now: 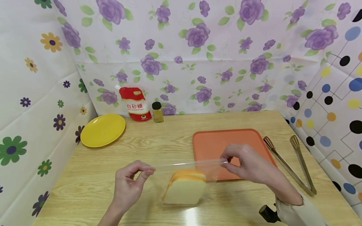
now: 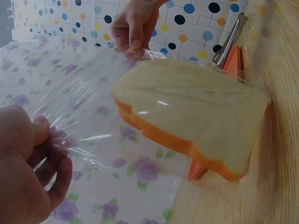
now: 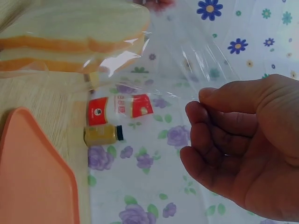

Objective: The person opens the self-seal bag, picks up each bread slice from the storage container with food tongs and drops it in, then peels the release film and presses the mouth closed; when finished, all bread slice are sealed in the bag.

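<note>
A clear plastic bag (image 2: pixel 96 121) is stretched between my two hands, its top edge pulled taut. Inside, near the bottom, stand two slices of bread (image 1: pixel 185 190) with orange-brown crusts, one against the other. My left hand (image 1: pixel 129 182) pinches one corner of the bag's top edge between thumb and fingers. The opposite corner is pinched by my right hand (image 1: pixel 246 161), which overlaps the orange tray (image 1: pixel 210 139) in the head view. In the right wrist view the bread (image 3: pixel 74 42) appears through the film at upper left.
A yellow plate (image 1: pixel 103 130) lies at the back left. Next to it stand a red and white sugar pouch (image 1: pixel 137 105) and a small jar with a black lid (image 1: pixel 157 112). Metal tongs (image 1: pixel 299 169) lie right of the tray. Patterned cloth walls (image 1: pixel 175 37) surround the table.
</note>
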`<state>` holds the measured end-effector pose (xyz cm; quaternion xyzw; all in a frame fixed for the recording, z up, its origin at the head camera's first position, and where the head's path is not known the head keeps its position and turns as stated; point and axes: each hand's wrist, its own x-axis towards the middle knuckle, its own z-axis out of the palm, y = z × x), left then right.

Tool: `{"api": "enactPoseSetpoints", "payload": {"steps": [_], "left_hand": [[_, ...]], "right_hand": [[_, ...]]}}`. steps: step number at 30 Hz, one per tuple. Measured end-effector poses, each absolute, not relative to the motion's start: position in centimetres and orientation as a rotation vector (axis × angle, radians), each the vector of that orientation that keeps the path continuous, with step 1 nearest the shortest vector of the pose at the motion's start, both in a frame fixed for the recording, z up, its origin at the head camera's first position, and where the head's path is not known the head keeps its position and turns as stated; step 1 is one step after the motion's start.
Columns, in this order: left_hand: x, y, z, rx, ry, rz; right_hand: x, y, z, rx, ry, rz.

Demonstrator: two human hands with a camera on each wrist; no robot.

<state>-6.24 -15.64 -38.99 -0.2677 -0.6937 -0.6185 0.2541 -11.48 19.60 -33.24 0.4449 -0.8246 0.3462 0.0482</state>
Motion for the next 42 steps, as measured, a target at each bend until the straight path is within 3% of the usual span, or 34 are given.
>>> {"api": "enactPoseSetpoints", "payload": {"steps": [15,21,27,42], "left_hand": [[-5.5,-16.4,-37.4,-0.689,-2.006,-1.639],[-5.5,-16.2,-36.6,-0.656,-1.956,-1.753],[-5.7,-16.7,-36.1,-0.61,-1.926,-1.88],[-6.5,-18.8,-36.7,-0.435,-1.937,-1.81]], "right_hand": [[-10.8,19.6,-33.9,1.395,-2.373,1.253],[-11.0,19.1,-34.0,1.398,-2.301,1.526],[-11.3,17.5,-34.3,1.285,-2.222,1.872],[-13.0,13.8,-35.8,1.198,-2.188,2.182]]}}
